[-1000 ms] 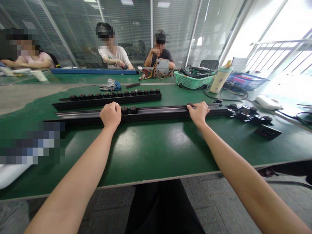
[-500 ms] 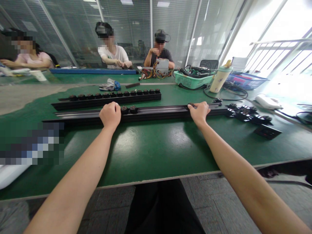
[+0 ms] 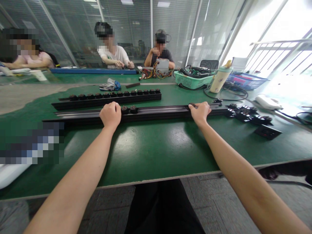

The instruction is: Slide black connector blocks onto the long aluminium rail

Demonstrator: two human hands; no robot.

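Currently your left hand (image 3: 110,113) is curled over the long black rail (image 3: 156,112), its fingers hidden so that I cannot tell whether they grip the rail or something on it, while two dark round-topped parts (image 3: 129,110) sit just beside it. Your right hand (image 3: 200,111) has its thumb and fingers closed on a small dark piece (image 3: 191,105) farther along that rail, which lies across the green table (image 3: 156,156) in front of you. Behind it lies a shorter black rail (image 3: 107,101) topped with a row of similar parts, and loose black parts (image 3: 246,114) cluster by the right end.
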